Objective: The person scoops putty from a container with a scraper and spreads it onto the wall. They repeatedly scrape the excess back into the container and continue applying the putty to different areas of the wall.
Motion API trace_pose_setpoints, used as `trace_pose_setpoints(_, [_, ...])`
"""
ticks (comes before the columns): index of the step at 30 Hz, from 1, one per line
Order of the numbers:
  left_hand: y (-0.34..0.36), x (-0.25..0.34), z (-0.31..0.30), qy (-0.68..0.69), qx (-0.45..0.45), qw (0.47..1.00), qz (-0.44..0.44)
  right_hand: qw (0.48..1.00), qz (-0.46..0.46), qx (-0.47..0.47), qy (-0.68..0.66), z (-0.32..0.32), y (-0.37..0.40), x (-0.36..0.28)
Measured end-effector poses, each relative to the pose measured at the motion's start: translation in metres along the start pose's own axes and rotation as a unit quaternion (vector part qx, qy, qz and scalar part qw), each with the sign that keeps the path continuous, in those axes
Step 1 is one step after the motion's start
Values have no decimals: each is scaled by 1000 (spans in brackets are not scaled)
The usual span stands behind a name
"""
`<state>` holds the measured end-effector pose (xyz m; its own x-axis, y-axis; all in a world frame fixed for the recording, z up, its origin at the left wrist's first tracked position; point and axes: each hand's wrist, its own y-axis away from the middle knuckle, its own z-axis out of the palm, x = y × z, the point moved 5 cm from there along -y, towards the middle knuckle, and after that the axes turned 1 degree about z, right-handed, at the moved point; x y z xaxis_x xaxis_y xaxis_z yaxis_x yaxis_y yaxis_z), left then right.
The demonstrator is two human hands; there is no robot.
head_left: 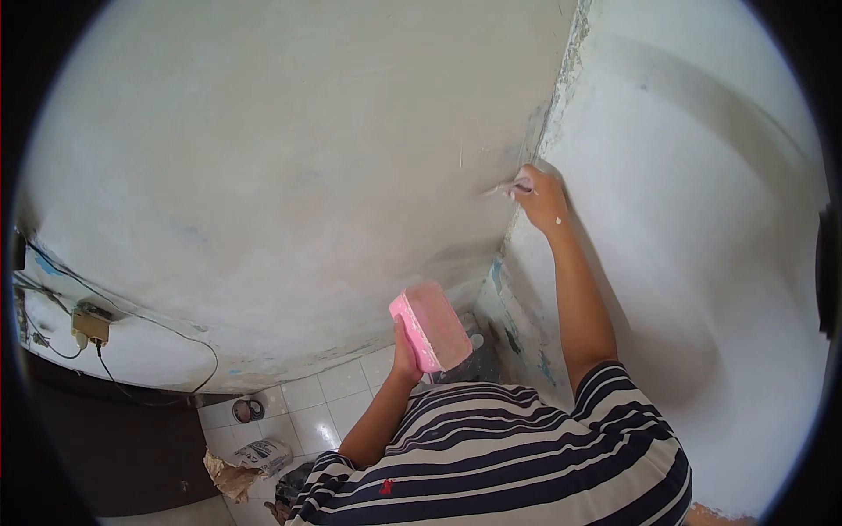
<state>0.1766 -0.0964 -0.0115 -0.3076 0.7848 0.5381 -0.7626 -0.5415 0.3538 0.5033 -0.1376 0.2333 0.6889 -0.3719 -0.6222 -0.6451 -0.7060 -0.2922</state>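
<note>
My left hand [403,358] is closed around the side of a pink rectangular plastic tub [412,326], tilted at waist height in front of my striped shirt. Pale smears cover the tub's rim and inside. Up at the wall corner, my right hand [539,195] grips a small putty knife [498,188], whose thin blade looks blurred. The blade lies close against the patchy grey-white wall [351,158], just left of the corner. White specks dot my right hand and wrist.
A smooth white wall [693,219] rises on the right. At lower left, a socket box [90,324] has loose cables by a dark panel [105,430]. A plastic sack [263,454], brown paper [230,478] and a roll of tape [248,409] lie on the tiled floor [309,427].
</note>
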Motion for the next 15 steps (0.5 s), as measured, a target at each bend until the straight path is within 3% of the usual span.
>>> trace_pose_setpoints(2, [-4,2,-1,-2,3,1000,-6,992,-67,102,-41,-14,-22,0])
trace_pose_setpoints(4, [-3,3,1,-16,4,1000,22,970,-155,187,2,-61,-37,-39])
trace_pose_setpoints(7, [-4,0,-1,-5,-15,1000,-9,947,-161,267,-74,-119,-39,-81])
trace_pose_setpoints(10, [-4,2,-1,12,-12,1000,-15,954,-89,263,-116,-134,-9,-95])
trace_pose_setpoints(12, [-8,2,-4,-7,-7,1000,-10,977,-113,171,-66,-104,5,-73])
trace_pose_setpoints(13, [-11,2,-5,-23,-2,1000,-2,995,-45,80,-33,-81,15,-66])
trace_pose_setpoints(14, [-13,3,-6,-22,-3,1000,1,995,-83,58,-13,-54,22,-52])
trace_pose_setpoints(15, [-14,3,-7,-4,-13,1000,-11,997,-42,16,-55,-10,16,-10])
